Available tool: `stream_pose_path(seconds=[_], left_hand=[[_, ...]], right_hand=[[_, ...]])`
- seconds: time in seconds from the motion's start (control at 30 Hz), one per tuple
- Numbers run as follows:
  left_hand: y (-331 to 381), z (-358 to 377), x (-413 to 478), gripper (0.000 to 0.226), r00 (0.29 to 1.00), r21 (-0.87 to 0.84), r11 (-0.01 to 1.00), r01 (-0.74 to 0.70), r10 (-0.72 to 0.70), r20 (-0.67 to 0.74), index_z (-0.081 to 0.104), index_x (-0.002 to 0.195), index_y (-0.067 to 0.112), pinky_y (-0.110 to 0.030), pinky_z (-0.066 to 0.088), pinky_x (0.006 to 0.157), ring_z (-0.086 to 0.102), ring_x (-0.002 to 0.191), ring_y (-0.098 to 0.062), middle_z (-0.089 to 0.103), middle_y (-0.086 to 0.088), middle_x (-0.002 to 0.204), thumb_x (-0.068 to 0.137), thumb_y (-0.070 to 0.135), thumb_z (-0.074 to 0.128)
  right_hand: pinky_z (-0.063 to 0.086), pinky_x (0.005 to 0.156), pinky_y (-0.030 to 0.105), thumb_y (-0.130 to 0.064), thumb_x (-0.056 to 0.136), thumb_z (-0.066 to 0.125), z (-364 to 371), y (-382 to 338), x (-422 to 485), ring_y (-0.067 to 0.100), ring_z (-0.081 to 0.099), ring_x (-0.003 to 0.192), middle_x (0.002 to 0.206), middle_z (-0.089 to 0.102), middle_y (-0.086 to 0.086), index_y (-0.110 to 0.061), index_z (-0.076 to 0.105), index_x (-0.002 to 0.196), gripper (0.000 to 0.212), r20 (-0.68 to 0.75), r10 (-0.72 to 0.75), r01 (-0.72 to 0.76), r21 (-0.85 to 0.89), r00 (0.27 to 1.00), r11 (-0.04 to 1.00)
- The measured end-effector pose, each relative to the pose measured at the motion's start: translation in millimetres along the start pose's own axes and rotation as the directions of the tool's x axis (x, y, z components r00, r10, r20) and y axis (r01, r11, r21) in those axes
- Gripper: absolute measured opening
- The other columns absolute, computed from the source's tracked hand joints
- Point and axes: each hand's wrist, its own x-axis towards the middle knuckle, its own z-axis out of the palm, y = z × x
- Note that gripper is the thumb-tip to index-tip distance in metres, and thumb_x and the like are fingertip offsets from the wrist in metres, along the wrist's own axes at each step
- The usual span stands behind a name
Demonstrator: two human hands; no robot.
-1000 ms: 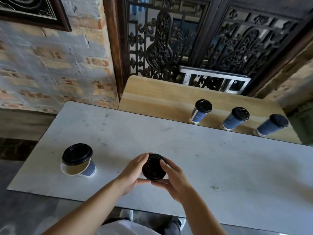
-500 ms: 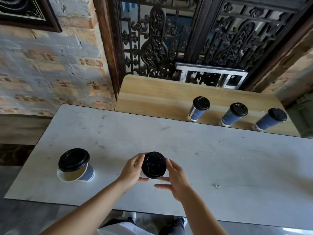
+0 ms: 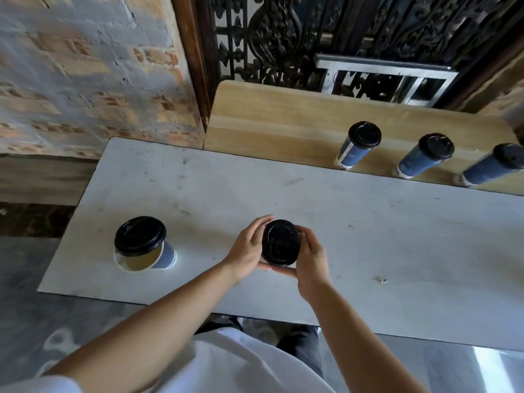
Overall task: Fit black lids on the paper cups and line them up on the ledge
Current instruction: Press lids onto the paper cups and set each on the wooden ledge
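A paper cup with a black lid stands on the grey table near its front edge. My left hand and my right hand grip it from both sides at the lid's rim; the cup body is hidden beneath the lid. To the left stands an open blue cup with a loose stack of black lids resting tilted on its rim. Three lidded blue cups stand in a row on the wooden ledge.
A brick wall rises to the left of the ledge. Behind the ledge are dark ornate iron grilles and a grey metal frame. The left half of the ledge is bare wood.
The camera has tilted and shifted. My right hand, which hung loosely by the lid half a second ago, has closed back around it; my left hand kept hold of the cup.
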Motion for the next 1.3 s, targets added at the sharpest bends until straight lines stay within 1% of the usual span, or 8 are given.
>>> stream_pose_path(seconds=[0.1, 0.2, 0.3, 0.4, 0.6, 0.73, 1.03, 1.3], left_hand=[[1, 0, -4, 0.031, 1.000, -0.005, 1.000, -0.007, 0.007, -0.003, 0.061, 0.124, 0.035, -0.051, 0.063, 0.076, 0.056, 0.112, 0.001, 0.060, 0.018, 0.124, 0.108, 0.034, 0.034], [-3, -1, -8, 0.031, 1.000, -0.016, 1.000, 0.016, -0.017, -0.024, 0.063, 0.118, 0.031, -0.051, 0.063, 0.078, 0.058, 0.111, -0.002, 0.064, 0.013, 0.120, 0.109, 0.034, 0.034], [-7, -5, -11, 0.028, 0.997, -0.064, 0.997, 0.047, -0.051, -0.062, 0.065, 0.116, 0.026, -0.050, 0.063, 0.076, 0.060, 0.115, -0.008, 0.065, 0.006, 0.121, 0.107, 0.032, 0.039], [-15, -11, -16, 0.025, 0.987, -0.062, 0.994, 0.086, -0.094, -0.133, 0.063, 0.113, 0.022, -0.045, 0.064, 0.068, 0.064, 0.110, -0.016, 0.064, -0.001, 0.121, 0.105, 0.034, 0.044], [-26, -11, -21, 0.035, 0.977, -0.044, 0.995, 0.095, -0.101, -0.186, 0.055, 0.114, 0.014, -0.035, 0.063, 0.059, 0.070, 0.099, -0.018, 0.064, -0.004, 0.113, 0.104, 0.044, 0.042], [-28, -12, -19, 0.035, 0.978, 0.049, 0.998, 0.049, -0.038, -0.204, 0.055, 0.108, 0.018, -0.043, 0.064, 0.063, 0.070, 0.098, -0.022, 0.064, -0.005, 0.108, 0.100, 0.050, 0.044], [-29, -13, -18, 0.034, 0.976, 0.103, 0.994, 0.042, -0.018, -0.217, 0.055, 0.109, 0.019, -0.046, 0.064, 0.064, 0.065, 0.103, -0.020, 0.061, -0.007, 0.112, 0.101, 0.049, 0.043], [-31, -10, -23, 0.035, 0.979, 0.031, 0.997, 0.077, -0.070, -0.193, 0.054, 0.110, 0.019, -0.046, 0.064, 0.068, 0.062, 0.104, -0.015, 0.059, -0.003, 0.112, 0.102, 0.050, 0.041]], right_hand=[[0.063, 0.067, 0.057, -0.015, 0.103, 0.046, 3, -2, -3, 0.027, 0.065, 0.110, 0.112, 0.069, 0.006, -0.022, 0.072, 0.104, 0.027, -0.015, -0.006, 0.006, -0.007, 1.000, 1.000], [0.062, 0.075, 0.057, -0.023, 0.106, 0.047, -3, -2, -9, 0.029, 0.066, 0.113, 0.115, 0.070, 0.009, -0.018, 0.073, 0.106, 0.027, 0.054, 0.066, -0.071, 0.103, 0.996, 0.992], [0.061, 0.080, 0.043, -0.028, 0.106, 0.051, -10, -1, -17, 0.029, 0.064, 0.121, 0.121, 0.072, 0.007, -0.019, 0.074, 0.113, 0.026, 0.120, 0.114, -0.135, 0.186, 0.986, 0.973], [0.055, 0.083, 0.032, -0.020, 0.105, 0.053, -13, 6, -17, 0.033, 0.060, 0.125, 0.119, 0.074, 0.001, -0.021, 0.076, 0.113, 0.024, 0.097, 0.117, -0.136, 0.224, 0.988, 0.965], [0.062, 0.080, 0.047, -0.038, 0.099, 0.062, -10, 3, -17, 0.032, 0.053, 0.129, 0.132, 0.065, 0.002, -0.026, 0.077, 0.110, 0.022, 0.159, 0.175, -0.190, 0.083, 0.972, 0.978], [0.060, 0.086, 0.058, -0.035, 0.103, 0.056, -9, 0, -19, 0.031, 0.061, 0.121, 0.125, 0.070, 0.008, -0.018, 0.075, 0.110, 0.027, 0.165, 0.203, -0.227, 0.150, 0.965, 0.962], [0.060, 0.084, 0.057, -0.032, 0.101, 0.058, -11, 2, -21, 0.034, 0.067, 0.114, 0.118, 0.072, 0.012, -0.012, 0.072, 0.112, 0.026, 0.182, 0.186, -0.211, 0.130, 0.966, 0.969], [0.064, 0.074, 0.051, -0.020, 0.107, 0.040, -4, 3, -19, 0.027, 0.066, 0.112, 0.117, 0.069, 0.010, -0.021, 0.071, 0.110, 0.031, 0.123, 0.087, -0.074, -0.106, 0.988, 0.992]])
